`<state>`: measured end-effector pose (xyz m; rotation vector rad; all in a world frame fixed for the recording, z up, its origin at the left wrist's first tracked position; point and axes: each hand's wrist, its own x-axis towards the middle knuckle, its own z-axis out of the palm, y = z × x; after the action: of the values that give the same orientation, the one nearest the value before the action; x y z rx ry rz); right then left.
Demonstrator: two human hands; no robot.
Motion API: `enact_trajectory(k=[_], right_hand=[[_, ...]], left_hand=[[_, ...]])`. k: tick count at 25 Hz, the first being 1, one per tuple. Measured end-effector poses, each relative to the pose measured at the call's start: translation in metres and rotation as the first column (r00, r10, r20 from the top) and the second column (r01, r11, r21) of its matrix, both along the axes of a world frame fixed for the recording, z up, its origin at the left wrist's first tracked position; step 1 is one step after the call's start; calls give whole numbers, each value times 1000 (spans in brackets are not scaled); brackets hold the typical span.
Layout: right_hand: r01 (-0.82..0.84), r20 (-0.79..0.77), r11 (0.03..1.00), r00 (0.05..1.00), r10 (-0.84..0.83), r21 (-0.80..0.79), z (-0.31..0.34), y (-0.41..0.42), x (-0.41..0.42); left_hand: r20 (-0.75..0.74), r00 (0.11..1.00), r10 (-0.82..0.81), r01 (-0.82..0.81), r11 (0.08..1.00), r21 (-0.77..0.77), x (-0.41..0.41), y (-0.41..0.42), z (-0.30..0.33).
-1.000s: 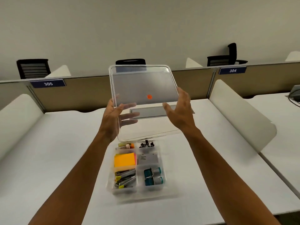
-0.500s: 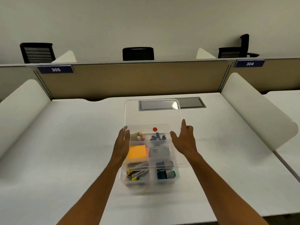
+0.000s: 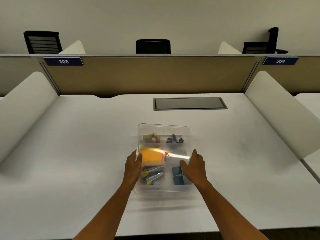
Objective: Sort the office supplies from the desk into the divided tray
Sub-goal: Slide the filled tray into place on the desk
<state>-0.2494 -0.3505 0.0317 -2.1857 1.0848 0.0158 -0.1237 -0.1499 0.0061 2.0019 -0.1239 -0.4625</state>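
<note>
Head view, one item group: clear plastic divided tray (image 3: 187, 187) on the white desk top (image 3: 86, 153), sitting centrally with bare desk on every side and well back from the near edge. Clear plastic lid (image 3: 163, 129) with a small orange round sticker (image 3: 167, 154) lies over the tray, roughly aligned with its rim; blur hides whether it is fully seated. Left hand (image 3: 133, 164) grips the lid's left edge, thumb on top. Right hand (image 3: 194, 164) holds the right edge, thumb on top and fingers down the side.

Contents, seen through the lid: orange sticky-note pad (image 3: 151, 156) mid-left; silver staplers (image 3: 152, 174) near-left; blue items (image 3: 177, 175) near-right; black binder clips (image 3: 174, 139) far-right; small mixed coloured pieces (image 3: 150, 137) far-left.

Surroundings: grey rectangular cable hatch (image 3: 189, 103) set in the desk beyond the tray; white curved side dividers (image 3: 277, 108) left and right; tan partition panel (image 3: 147, 75) behind, with blue number plates 305 (image 3: 63, 61) and 304 (image 3: 280, 61); black office chairs (image 3: 153, 46) past it.

Change: a second earlier the lid was held up at chest height, tilted; now it is down over the tray.
</note>
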Motion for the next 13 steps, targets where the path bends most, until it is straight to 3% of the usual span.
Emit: enact_trajectory(k=[5,9,13], right_hand=[[26,-61,1000,998,-27,-16,-4,0,-2],[-45,-72,999,996,45,-4,-8,-9,-12],[-104,-39,994,994,105,27,-7,-22,-13]], left_hand=[[-13,999,30,-29,999,37,-8,1,0],[-34,998,58,-58,998,-1,-24,3,0],[16,997,70,-71,996,55,-24,4,0]])
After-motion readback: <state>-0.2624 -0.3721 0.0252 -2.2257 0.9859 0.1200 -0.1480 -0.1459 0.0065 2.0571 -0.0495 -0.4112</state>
